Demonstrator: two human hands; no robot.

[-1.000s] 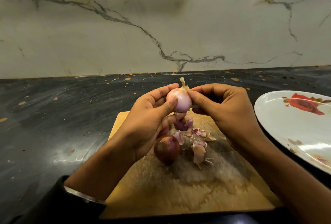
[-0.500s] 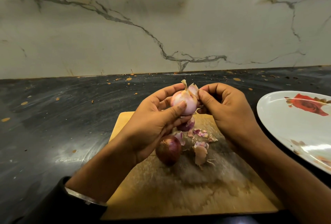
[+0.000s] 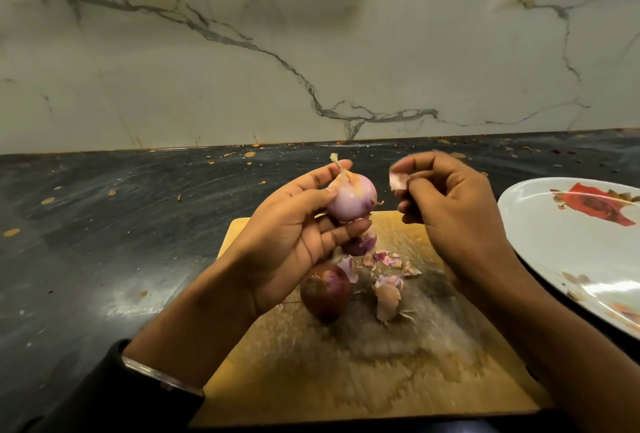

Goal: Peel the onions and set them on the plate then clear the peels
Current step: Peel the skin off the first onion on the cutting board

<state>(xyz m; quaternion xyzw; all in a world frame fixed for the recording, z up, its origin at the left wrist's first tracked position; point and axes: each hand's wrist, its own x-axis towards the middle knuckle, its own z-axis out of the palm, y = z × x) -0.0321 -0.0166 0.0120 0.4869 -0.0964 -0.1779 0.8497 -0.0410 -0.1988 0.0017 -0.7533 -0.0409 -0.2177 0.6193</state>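
Pale pink onion (image 3: pixel 351 197), mostly bare, held up above the cutting board (image 3: pixel 398 373); dry stalk pointing up, a few purple patches low on its right side. Left hand (image 3: pixel 291 242) cups it, thumb curled across the near face, fingers under and behind.

Change from half a second back: right hand (image 3: pixel 450 211) was tight against the onion's top; now it has come away to the right, well apart, pinching a torn flake of skin (image 3: pixel 398 180) between thumb and fingertips. One more strip off. Judged nearly ready for the plate (image 3: pixel 561 259), which sits bare at far right.

On the board: unpeeled red onion (image 3: pixel 325 294), a second purple one (image 3: pixel 362 244) partly hidden behind the left fingers, loose peels (image 3: pixel 389 289) scattered beside them. Clearing not begun.
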